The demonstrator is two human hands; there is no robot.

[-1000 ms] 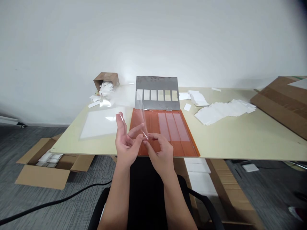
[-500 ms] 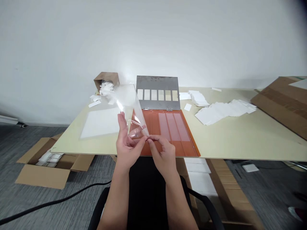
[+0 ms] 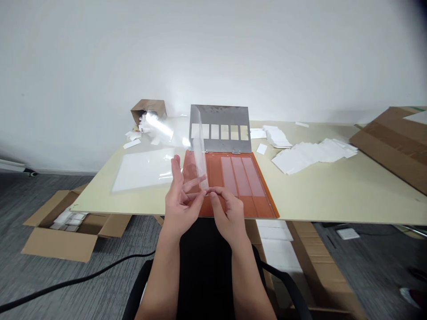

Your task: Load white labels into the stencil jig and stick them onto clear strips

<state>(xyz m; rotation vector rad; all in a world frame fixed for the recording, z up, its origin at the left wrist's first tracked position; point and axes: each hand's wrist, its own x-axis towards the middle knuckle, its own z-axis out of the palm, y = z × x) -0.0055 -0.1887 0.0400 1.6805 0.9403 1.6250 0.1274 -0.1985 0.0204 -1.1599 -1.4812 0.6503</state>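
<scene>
My left hand (image 3: pixel 182 202) and my right hand (image 3: pixel 227 211) meet above the near table edge, both pinching the lower end of a clear film strip (image 3: pixel 199 151) that rises upright between them. A wider clear film sheet (image 3: pixel 163 129) curls away to the upper left. Just behind the hands lies an orange jig plate (image 3: pixel 256 195) with three pale strips (image 3: pixel 240 175) in its slots. A grey metal stencil (image 3: pixel 220 118) with several rectangular windows stands hinged open at the plate's far edge.
A white sheet (image 3: pixel 140 171) lies left of the jig. White paper pieces (image 3: pixel 310 153) spread at the right. A tipped brown paper bag (image 3: pixel 148 111) spills white pieces at the back left. Cardboard (image 3: pixel 393 142) covers the right end. An open box (image 3: pixel 66 226) sits on the floor.
The clear film has swung up from leaning left to standing nearly upright. Both hands have shifted slightly right and stayed pinched together on its lower end.
</scene>
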